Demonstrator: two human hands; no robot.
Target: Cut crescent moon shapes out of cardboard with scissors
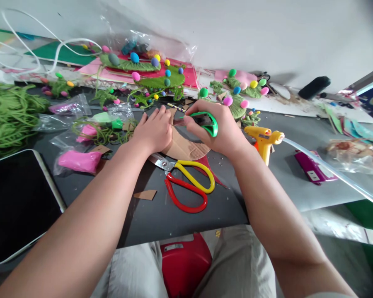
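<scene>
My left hand (154,130) presses down on a curved piece of brown cardboard (186,145), fingers stretched out flat. Closed round a green tool with a loop-shaped grip (214,127), my right hand (211,120) is at the cardboard's far edge. The tool's working end is mostly hidden by my fingers; its exact kind is unclear. Large scissors with one yellow and one red handle (186,186) lie just in front of the cardboard, their blades partly under my left wrist. A pointed red piece (209,165) sticks out beneath the cardboard.
A yellow glue gun (262,138) and a purple box (313,167) are on the right. Green yarn (12,116), pink clay (79,160) and a black-screened tablet (21,203) are on the left. Green leaf shapes with coloured balls (161,76) line the back.
</scene>
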